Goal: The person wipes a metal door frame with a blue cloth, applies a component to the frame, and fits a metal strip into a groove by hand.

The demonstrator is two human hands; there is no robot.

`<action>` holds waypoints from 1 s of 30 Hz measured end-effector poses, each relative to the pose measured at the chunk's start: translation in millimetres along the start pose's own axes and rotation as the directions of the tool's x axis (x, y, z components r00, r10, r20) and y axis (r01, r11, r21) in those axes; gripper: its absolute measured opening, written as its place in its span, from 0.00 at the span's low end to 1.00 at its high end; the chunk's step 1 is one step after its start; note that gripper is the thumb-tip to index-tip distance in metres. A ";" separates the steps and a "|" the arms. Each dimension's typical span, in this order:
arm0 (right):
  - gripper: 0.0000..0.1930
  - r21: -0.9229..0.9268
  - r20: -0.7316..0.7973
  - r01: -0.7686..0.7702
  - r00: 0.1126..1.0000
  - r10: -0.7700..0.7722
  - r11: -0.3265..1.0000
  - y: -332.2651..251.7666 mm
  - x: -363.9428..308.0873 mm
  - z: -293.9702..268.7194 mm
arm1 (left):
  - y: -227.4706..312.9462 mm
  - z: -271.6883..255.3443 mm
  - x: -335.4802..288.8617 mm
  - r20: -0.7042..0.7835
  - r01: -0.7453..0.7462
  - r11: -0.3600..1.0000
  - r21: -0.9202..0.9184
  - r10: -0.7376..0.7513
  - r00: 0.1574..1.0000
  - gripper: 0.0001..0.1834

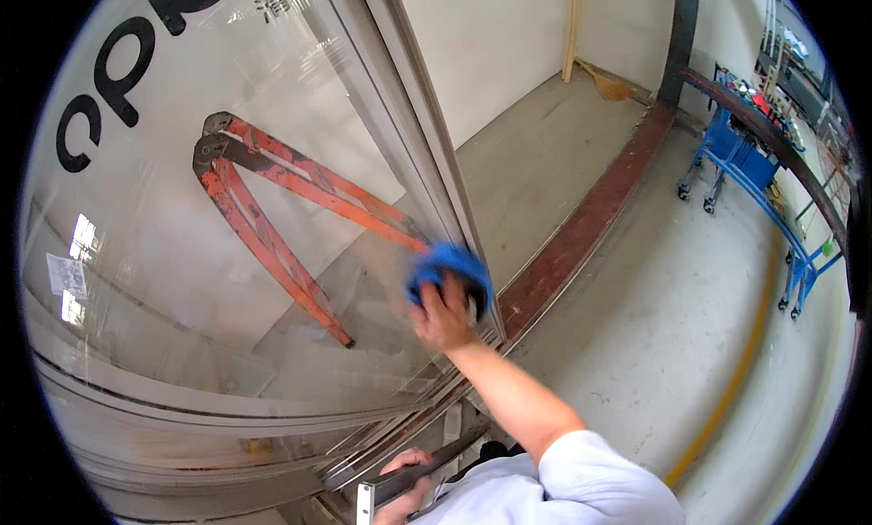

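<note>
My right hand [443, 318] presses a blue cloth [450, 263] against a large glass pane [209, 280] close to its grey metal frame [427, 134]. My arm comes up from the lower edge in a white short sleeve. My left hand [406, 482] sits low in the picture, its fingers curled over a dark metal bar [427, 475]. Behind the glass lean orange metal bars [272, 216] joined at the top.
A rusty red steel beam [581, 225] runs along the concrete floor to the right of the frame. A blue wheeled trolley [745, 162] stands at the far right beside a yellow floor line [736, 380]. A broom [604, 82] rests in the back corner.
</note>
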State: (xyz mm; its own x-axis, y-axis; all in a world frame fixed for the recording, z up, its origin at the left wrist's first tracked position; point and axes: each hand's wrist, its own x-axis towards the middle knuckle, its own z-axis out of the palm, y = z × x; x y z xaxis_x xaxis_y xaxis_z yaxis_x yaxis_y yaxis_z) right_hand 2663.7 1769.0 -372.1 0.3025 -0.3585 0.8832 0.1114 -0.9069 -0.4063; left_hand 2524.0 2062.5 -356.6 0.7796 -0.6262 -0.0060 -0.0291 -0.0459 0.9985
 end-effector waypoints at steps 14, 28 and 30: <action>0.28 -0.104 0.008 -0.296 0.954 0.298 0.950 -2.8 -46.8 2.1 | 9.6 -15.0 16.3 0.220 -0.033 0.999 0.023 0.027 0.975 0.17; 0.34 -0.211 0.143 -0.574 0.783 0.606 0.792 11.0 -145.4 29.6 | 23.0 -0.3 27.5 0.139 -0.034 0.993 -0.115 0.050 0.989 0.12; 0.34 -0.080 0.035 -0.487 0.870 0.491 0.869 -13.5 -102.1 38.7 | 21.4 -7.5 30.4 0.100 -0.023 0.995 -0.097 0.033 0.994 0.13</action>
State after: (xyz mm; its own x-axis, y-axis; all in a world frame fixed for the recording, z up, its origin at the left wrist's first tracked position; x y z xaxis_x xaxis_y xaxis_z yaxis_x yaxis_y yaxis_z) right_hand 2668.0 1826.4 -465.9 0.3513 -0.7497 0.5609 -0.1265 -0.6316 -0.7649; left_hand 2551.8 2048.3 -335.1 0.7118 -0.7021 0.0211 0.0141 0.0443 0.9989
